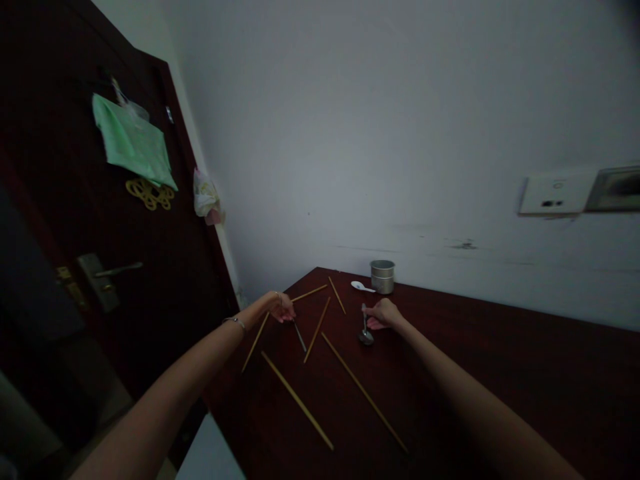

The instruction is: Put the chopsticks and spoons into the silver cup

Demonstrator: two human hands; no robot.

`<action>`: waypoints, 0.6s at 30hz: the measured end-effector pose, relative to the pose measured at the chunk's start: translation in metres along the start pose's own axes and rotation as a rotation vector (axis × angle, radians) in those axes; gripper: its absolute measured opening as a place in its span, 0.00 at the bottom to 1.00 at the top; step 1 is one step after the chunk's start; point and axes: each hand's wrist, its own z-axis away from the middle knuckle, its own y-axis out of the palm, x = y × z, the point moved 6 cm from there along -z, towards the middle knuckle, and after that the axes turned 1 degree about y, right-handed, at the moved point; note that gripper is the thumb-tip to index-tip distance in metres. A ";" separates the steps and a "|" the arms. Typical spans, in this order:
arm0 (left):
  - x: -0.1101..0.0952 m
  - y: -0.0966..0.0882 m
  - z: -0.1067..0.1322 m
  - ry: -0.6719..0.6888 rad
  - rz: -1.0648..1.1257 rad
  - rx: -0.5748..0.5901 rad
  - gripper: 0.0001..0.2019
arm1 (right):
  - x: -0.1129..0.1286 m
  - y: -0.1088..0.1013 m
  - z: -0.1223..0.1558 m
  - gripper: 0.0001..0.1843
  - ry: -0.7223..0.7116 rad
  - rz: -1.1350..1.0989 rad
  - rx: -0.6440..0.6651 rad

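Observation:
My left hand [281,307] is pinched on the end of a thin metal utensil [299,337] that slants down to the dark wooden table [500,373]. My right hand [384,314] is closed on the handle of a metal spoon [365,332], whose bowl rests on the table. Several wooden chopsticks [317,329] lie scattered on the table between and in front of both hands. A metal cup [383,276] stands near the wall beyond my right hand, with a white spoon [361,287] lying beside it.
A dark door [75,220] with a lever handle [113,272] stands at left, a green bag [133,141] hanging on it. A white wall runs behind the table, with a switch plate [557,193] at right. The table's left edge is by my left hand.

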 end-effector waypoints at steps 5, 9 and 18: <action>-0.019 -0.009 0.006 0.028 0.120 0.067 0.09 | -0.002 -0.009 0.007 0.12 -0.043 -0.084 -0.009; -0.059 -0.006 0.005 0.175 0.295 0.051 0.10 | -0.005 -0.028 0.020 0.13 -0.094 -0.140 -0.020; -0.179 0.048 0.000 0.459 0.182 -0.168 0.12 | -0.035 -0.106 0.079 0.14 -0.164 -0.216 -0.116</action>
